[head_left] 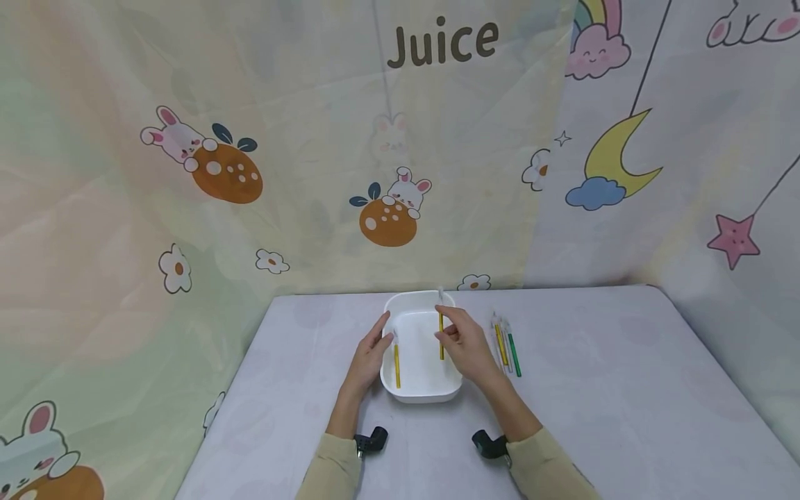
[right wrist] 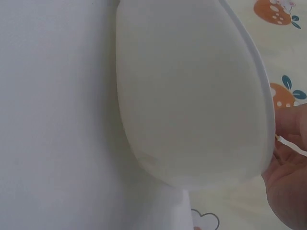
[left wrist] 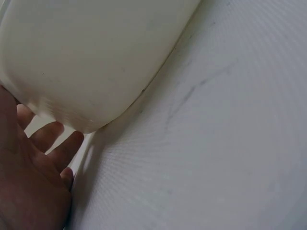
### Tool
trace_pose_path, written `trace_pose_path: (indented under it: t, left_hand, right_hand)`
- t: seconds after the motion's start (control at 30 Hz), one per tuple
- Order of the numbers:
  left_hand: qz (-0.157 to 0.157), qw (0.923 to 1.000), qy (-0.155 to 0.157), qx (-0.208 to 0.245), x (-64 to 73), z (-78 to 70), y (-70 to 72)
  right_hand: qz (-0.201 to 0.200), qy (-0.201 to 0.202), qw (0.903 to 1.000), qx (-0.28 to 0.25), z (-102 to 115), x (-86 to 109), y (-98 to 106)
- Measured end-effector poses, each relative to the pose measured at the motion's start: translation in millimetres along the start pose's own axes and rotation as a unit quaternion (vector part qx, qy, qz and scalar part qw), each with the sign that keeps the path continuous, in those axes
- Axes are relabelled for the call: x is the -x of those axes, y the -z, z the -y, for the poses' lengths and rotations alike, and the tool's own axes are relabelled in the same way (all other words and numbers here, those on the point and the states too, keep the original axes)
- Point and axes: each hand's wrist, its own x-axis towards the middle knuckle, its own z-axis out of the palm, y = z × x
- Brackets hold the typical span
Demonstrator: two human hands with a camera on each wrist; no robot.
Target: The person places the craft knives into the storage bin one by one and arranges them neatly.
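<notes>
A white tray [head_left: 426, 378] with rounded corners stands on the table. My left hand [head_left: 366, 361] holds its left side, thumb over the rim and fingers along the outer wall; in the left wrist view those fingers [left wrist: 67, 148] touch the wall from below. Over the tray's right side, my right hand [head_left: 465, 344] pinches a slim yellow pen-like stick [head_left: 442, 347] with a clear upper end, roughly upright in the head view. Another yellow pen-like stick [head_left: 397, 367] lies inside the tray along the left wall. The right wrist view shows the right hand [right wrist: 290, 172] partly behind the tray.
Several similar sticks, yellow, green and clear, lie in a loose bundle [head_left: 507, 347] to the right of the tray. The white-covered table [head_left: 600, 403] meets a printed cloth backdrop [head_left: 312, 208] just behind the tray. Black wrist cameras sit on both forearms.
</notes>
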Motion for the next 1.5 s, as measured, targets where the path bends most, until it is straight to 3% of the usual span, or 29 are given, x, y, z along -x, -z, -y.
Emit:
trace_pose_path:
  t: [0.63,1.0,1.23,1.5]
  left_hand:
    - [0.002,1.0,-0.006,-0.007,-1.1,1.9,1.2]
    - [0.007,0.9999,-0.008,0.002,-2.7,5.0,0.6]
    - [0.005,0.9999,-0.01,0.0,-1.5,4.8,2.6]
    - [0.012,0.9999,-0.01,0.007,-1.0,2.1,4.1]
  right_hand:
    - [0.001,0.01,0.9976,-0.069,10,-17.6,-26]
    - [0.02,0.002,0.9972,-0.071,17,-25.4,-41]
    - [0.061,-0.022,0.9947,-0.08,19,-24.3,-55]
    - [0.113,-0.04,0.9921,-0.037,15,-20.7,-62]
